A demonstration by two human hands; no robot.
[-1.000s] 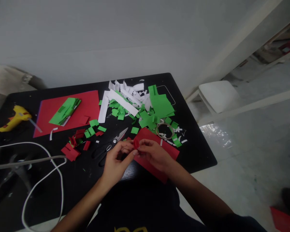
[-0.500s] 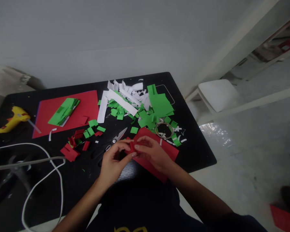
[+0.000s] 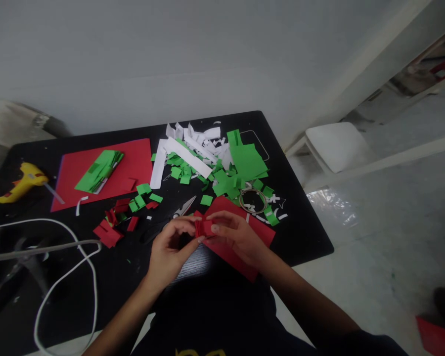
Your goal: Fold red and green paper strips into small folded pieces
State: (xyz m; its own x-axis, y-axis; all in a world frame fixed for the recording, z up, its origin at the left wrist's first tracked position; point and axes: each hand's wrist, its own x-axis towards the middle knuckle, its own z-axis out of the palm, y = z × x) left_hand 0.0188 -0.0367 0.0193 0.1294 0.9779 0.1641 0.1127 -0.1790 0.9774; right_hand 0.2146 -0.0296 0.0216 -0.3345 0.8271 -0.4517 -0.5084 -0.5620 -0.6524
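Between my two hands is a small folded piece of red paper (image 3: pixel 204 228), held above the table's front edge. My left hand (image 3: pixel 172 247) pinches its left end with thumb and fingers. On the other end, my right hand (image 3: pixel 241 237) grips it the same way. Beneath my right hand lies a larger red sheet (image 3: pixel 261 231). Scissors (image 3: pixel 184 206) rest beside my left hand, blades pointing away, their dark handles partly hidden. More folded red pieces (image 3: pixel 109 232) lie to the left, mixed with small green paper pieces (image 3: pixel 144 189).
White paper strips (image 3: pixel 187 155) and green scraps are heaped at the back, near a green sheet (image 3: pixel 248 160) and a round hoop (image 3: pixel 252 200). A yellow glue gun (image 3: pixel 25 182), a red sheet (image 3: pixel 68 190) and a white cable (image 3: pixel 93 277) occupy the left side. A white stool (image 3: pixel 337 146) stands right.
The red paper between my hands has been opened out wider, and my right fingers have shifted slightly right. My left hand has moved a little left and down.
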